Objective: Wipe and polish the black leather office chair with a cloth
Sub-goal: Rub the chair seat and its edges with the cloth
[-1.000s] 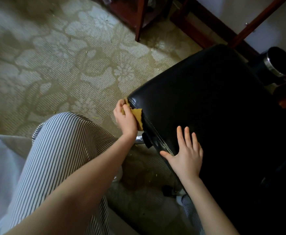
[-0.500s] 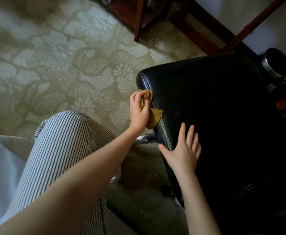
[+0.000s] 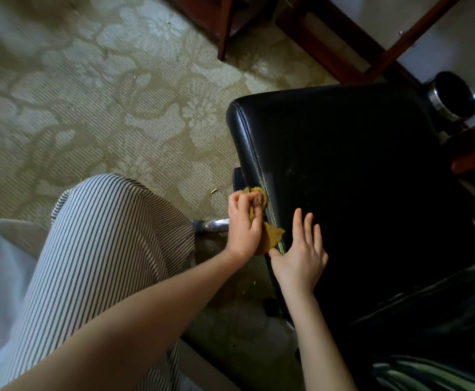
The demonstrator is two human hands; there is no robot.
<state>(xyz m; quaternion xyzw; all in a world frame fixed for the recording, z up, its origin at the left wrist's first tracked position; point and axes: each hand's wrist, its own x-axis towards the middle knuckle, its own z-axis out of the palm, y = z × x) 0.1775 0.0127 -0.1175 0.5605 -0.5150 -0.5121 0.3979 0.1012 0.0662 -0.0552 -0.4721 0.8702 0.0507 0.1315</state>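
Observation:
The black leather chair seat (image 3: 357, 176) fills the right half of the view, its stitched left edge facing me. My left hand (image 3: 243, 224) grips a crumpled mustard-yellow cloth (image 3: 270, 238) and holds it against that left side edge, low on the seat. My right hand (image 3: 301, 255) lies flat on the seat top just right of the seam, fingers straight and spread. The two hands are close together, thumb of the right one touching the cloth's lower corner.
A chrome chair part (image 3: 213, 224) shows under the seat by my left hand. My striped trouser knee (image 3: 112, 235) is at the left. Wooden furniture legs (image 3: 225, 26) stand at the top, a black round bin (image 3: 453, 94) at the right, floral carpet (image 3: 89, 94) all around.
My left hand slid the cloth down the seat's left edge toward me, from near the front corner to beside my right hand. The seat has turned a little. My right hand stays flat.

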